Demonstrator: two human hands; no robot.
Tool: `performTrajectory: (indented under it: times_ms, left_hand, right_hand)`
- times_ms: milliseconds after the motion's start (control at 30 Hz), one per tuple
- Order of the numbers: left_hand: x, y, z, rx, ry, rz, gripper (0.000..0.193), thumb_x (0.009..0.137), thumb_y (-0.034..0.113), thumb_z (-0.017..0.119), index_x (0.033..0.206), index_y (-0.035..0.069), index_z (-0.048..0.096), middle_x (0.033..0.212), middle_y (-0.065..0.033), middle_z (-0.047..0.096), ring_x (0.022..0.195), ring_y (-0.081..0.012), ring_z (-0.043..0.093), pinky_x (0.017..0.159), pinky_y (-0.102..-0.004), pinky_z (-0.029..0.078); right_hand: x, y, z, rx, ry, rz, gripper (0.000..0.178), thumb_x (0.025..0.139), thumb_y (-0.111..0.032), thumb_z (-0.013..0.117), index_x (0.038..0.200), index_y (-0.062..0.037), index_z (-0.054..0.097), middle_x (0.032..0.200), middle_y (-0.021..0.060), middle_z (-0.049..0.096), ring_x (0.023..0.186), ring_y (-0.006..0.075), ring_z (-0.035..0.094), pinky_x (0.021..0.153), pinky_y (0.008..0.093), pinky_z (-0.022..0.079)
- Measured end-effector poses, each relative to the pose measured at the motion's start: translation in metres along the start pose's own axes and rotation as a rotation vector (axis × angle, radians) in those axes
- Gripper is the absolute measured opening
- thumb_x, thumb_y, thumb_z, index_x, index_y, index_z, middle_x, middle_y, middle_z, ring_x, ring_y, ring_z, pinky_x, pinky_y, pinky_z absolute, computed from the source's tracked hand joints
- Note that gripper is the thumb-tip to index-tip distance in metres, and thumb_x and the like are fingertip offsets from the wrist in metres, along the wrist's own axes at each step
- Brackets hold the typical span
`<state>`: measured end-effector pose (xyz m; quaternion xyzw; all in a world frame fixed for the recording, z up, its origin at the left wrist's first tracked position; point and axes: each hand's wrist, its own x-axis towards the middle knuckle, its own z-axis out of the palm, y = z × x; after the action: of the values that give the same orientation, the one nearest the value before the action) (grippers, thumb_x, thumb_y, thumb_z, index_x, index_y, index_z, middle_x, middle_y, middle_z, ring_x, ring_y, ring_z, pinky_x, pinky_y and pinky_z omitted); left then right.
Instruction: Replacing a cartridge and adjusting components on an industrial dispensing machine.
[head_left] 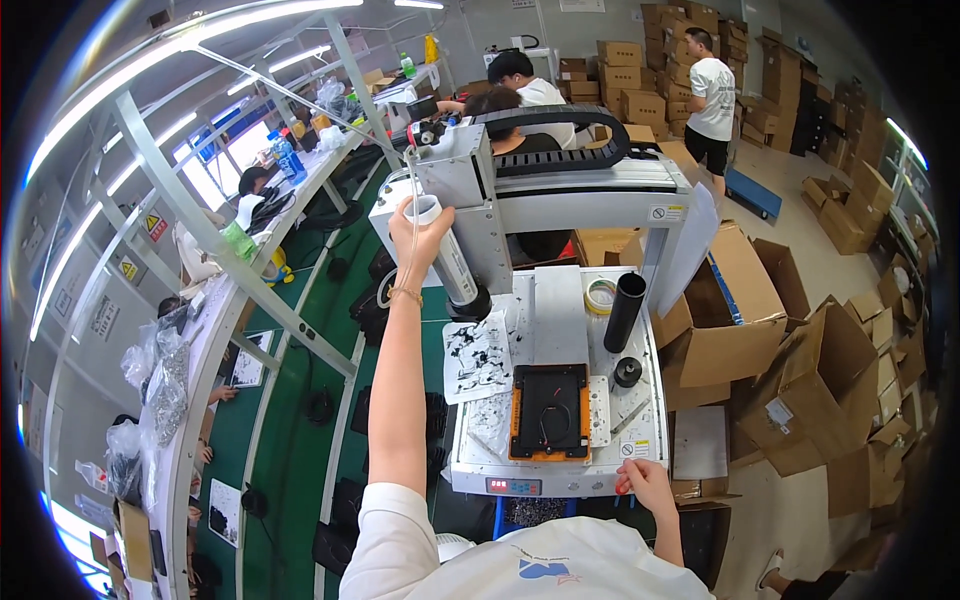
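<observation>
My left hand (420, 240) is raised on the far left of the bench machine, its fingers wrapped round the upper end of a white cartridge (458, 268). The cartridge leans, its black lower end above a sheet of paper (478, 362) smeared with black. Clear tubing (413, 178) runs down to my left hand. My right hand (652, 488) is at the machine's front right corner, fingers curled on a small red knob (622, 485). Between my hands an orange-edged fixture (585, 440) carries a black housing (548, 405) with a thin dark cable inside.
Right of the fixture stand a black tube (626, 312), a black round cap (628, 373) and a tape roll (600, 294). The machine's gantry (590, 190) spans behind. Open cardboard boxes (725, 350) crowd the right; a green conveyor (310, 400) runs left. Other people are beyond.
</observation>
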<state>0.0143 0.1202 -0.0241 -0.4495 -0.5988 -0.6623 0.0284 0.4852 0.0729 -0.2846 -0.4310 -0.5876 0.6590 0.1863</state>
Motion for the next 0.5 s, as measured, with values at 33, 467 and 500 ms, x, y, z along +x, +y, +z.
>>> performTrajectory:
  times_ms: [33, 467, 500]
  left_hand:
    - [0.0, -0.001, -0.003, -0.048, -0.05, 0.021, 0.025, 0.07, 0.016, 0.077, 0.084, 0.003, 0.061, 0.074, -0.0007, 0.062, 0.066, -0.0088, 0.057, 0.062, -0.0257, 0.046]
    - [-0.01, 0.003, 0.013, 0.37, 0.377, 0.106, 0.05, 0.063, 0.031, 0.081, 0.097, 0.0, 0.061, 0.084, -0.0105, 0.066, 0.077, -0.0226, 0.064, 0.072, -0.0346, 0.049]
    - [-0.013, 0.007, 0.022, 0.392, 0.465, 0.03, 0.053, 0.062, 0.037, 0.081, 0.096, 0.001, 0.061, 0.086, -0.0129, 0.066, 0.081, -0.0278, 0.064, 0.075, -0.0375, 0.049]
  right_hand:
    - [0.001, 0.0, 0.0, -0.021, -0.003, 0.0, 0.033, 0.099, -0.021, 0.048, 0.089, 0.0069, 0.062, 0.07, 0.009, 0.064, 0.057, 0.0122, 0.061, 0.055, 0.0239, 0.05]
    - [0.006, 0.014, 0.005, -0.02, 0.007, 0.015, 0.031, 0.096, -0.022, 0.053, 0.089, 0.0065, 0.065, 0.07, 0.0083, 0.065, 0.059, 0.0125, 0.061, 0.057, 0.0254, 0.05]
    - [0.007, 0.017, 0.005, -0.051, 0.008, 0.009, 0.031, 0.096, -0.022, 0.054, 0.089, 0.0067, 0.065, 0.07, 0.0087, 0.065, 0.06, 0.0128, 0.062, 0.057, 0.0255, 0.05]
